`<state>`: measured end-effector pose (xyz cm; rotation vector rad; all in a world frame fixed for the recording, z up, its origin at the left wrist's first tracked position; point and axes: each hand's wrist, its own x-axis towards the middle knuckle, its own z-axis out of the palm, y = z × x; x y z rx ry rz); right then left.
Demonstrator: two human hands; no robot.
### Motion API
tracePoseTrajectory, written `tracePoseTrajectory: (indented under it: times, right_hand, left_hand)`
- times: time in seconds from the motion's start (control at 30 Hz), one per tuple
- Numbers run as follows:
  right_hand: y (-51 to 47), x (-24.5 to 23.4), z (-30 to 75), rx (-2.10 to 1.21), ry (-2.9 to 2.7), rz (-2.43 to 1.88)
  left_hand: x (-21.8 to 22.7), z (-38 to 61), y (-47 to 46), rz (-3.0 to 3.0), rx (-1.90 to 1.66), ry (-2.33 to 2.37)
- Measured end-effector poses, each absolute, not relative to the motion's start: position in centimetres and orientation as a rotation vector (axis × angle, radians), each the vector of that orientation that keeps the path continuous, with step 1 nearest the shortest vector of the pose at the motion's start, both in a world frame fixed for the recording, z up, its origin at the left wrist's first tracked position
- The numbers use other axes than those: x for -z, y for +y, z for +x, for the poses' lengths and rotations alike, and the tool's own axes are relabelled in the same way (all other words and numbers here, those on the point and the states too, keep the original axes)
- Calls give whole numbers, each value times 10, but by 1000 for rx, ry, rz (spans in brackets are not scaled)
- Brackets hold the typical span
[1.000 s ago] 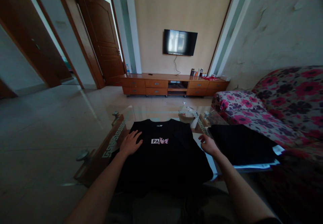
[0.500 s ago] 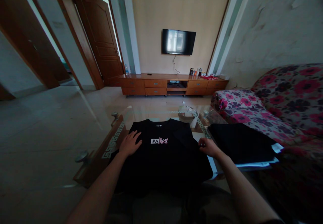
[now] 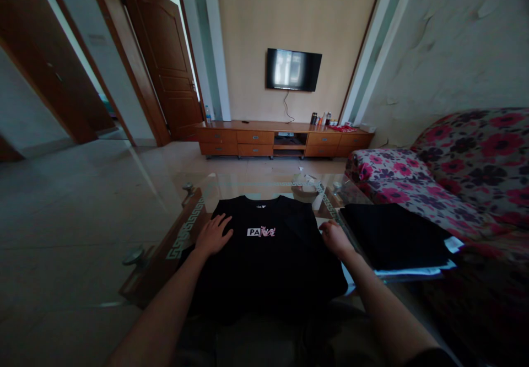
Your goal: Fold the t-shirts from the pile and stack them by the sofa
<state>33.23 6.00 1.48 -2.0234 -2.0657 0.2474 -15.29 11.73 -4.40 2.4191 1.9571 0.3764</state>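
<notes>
The black shirt [image 3: 275,265] lies spread between left hand [image 3: 214,236] and right hand [image 3: 335,238]. The left rests on one side, fingers extended; the right curls at the opposite edge, pinch indiscernible from here. A white-and-pink print [image 3: 261,232] marks the chest.

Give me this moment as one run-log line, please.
left hand: spread on black printed fabric T-shirt; right hand: at shirt's right edge, grip unclear; surface: patterned glass table; right side: flat black cloth pile

The lone head-worn camera looked forward and down, close over the glass table [image 3: 188,229], with the television [image 3: 293,70] farther off.
</notes>
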Motion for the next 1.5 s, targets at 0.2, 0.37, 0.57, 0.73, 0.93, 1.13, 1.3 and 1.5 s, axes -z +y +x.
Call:
tracePoseTrajectory:
  times: [0.2, 0.37, 0.57, 0.73, 0.93, 1.13, 1.3, 1.5]
  right_hand:
    - [78, 9, 298, -185, -2157, -1893]
    - [84, 31, 296, -219, -2221, -2097]
    - [93, 35, 304, -178, -2297, -2061]
    - [91, 33, 295, -75, -2190, -2111]
    - [74, 41, 266, -88, -2234, -2036]
    - [73, 45, 262, -121, -2246, -2044]
    - [76, 32, 277, -185, -2361, -1936]
    - [64, -1, 281, -97, -2460, -1818]
  left_hand:
    - [47, -154, 119, 2426, -356, 1969]
    - [52, -156, 121, 2463, -373, 1963]
    - [54, -157, 122, 2449, -336, 1966]
    - [55, -156, 124, 2455, -312, 1957]
    - [55, -155, 125, 2456, -311, 1954]
    - [55, -155, 124, 2444, -343, 1968]
    - [54, -155, 125, 2420, -329, 1972]
    - [54, -156, 126, 2421, -358, 1965]
